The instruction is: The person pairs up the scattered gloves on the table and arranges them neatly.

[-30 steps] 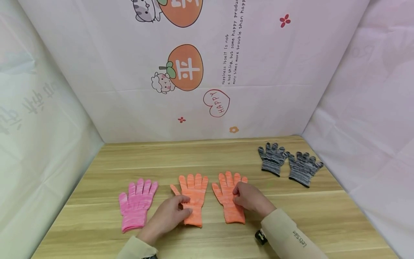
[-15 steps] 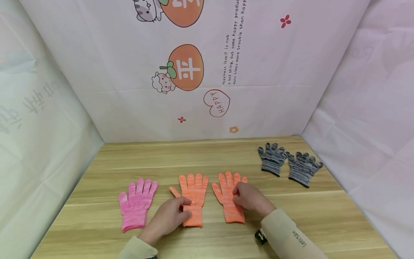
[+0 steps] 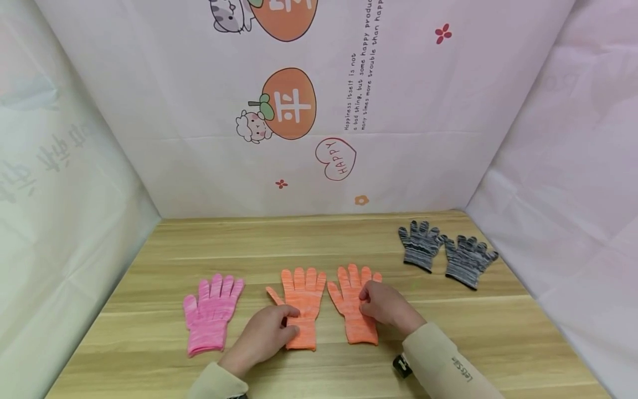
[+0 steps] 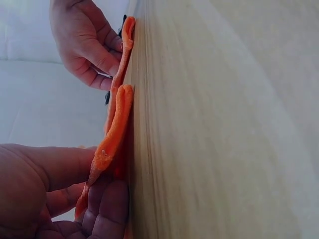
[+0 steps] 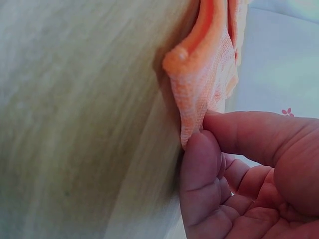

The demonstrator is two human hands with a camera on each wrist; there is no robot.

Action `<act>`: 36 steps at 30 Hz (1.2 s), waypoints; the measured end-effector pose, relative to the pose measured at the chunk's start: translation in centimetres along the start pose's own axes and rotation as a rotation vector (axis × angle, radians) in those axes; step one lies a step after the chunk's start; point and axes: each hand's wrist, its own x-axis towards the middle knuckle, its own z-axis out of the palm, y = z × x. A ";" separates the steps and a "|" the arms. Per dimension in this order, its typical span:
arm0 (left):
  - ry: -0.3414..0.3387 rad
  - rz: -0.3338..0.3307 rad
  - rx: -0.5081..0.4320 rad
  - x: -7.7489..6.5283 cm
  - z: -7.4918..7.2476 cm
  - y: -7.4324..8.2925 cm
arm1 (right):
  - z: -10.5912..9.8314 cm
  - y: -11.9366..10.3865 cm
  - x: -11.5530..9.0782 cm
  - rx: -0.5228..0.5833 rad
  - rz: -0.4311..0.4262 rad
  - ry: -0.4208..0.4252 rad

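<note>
Two orange knit gloves lie side by side in the middle of the table, fingers pointing away. My left hand pinches the near left edge of the left orange glove; in the left wrist view the thumb is over the glove's edge and the curled fingers are under it. My right hand pinches the right edge of the right orange glove. The right wrist view shows thumb and forefinger meeting on its knit fabric, close beside the tabletop.
A pink glove lies flat to the left of my left hand. Two grey-black striped gloves, one beside the other, lie at the back right. A printed white cloth stands behind the wooden table.
My left hand has slid a little to the right with the left orange glove, narrowing the gap to the other orange glove. The right hand has stayed put.
</note>
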 end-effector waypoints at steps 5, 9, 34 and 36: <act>0.002 0.005 0.005 0.0 0.0 0.1 | 0.0 0.1 0.1 -0.001 0.005 -0.001; 0.006 0.007 0.022 0.0 0.1 0.2 | 0.1 0.1 0.1 -0.006 0.004 0.000; 0.067 0.111 0.376 -0.7 0.6 1.1 | 0.2 0.2 0.2 -0.009 -0.004 0.012; 0.088 0.135 0.389 -0.6 0.7 1.1 | 0.1 0.2 0.2 -0.009 -0.006 0.012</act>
